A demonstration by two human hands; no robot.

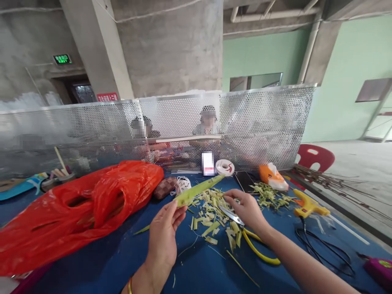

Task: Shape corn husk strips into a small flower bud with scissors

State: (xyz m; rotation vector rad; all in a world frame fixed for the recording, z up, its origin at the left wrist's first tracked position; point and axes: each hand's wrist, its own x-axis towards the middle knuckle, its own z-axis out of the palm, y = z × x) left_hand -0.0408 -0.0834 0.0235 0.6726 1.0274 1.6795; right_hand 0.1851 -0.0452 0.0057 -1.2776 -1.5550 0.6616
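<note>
My left hand (167, 228) pinches the near end of a long green leaf strip (200, 190), which points up and to the right. My right hand (245, 208) is to the right of the strip, its fingertips bent together over a heap of cut leaf pieces (211, 208); what they hold, if anything, is too small to make out. Just below my right hand, scissors with yellow handles (255, 249) lie on the blue table (196, 273), blades toward the heap.
A red plastic bag (101, 204) covers the left side. Behind the heap are white string (183, 185), a ribbon spool (225, 167), a phone (244, 181) and a tissue pack (272, 177). A yellow glue gun (309, 205) with a black cord lies right. A perforated metal screen (263, 122) stands behind.
</note>
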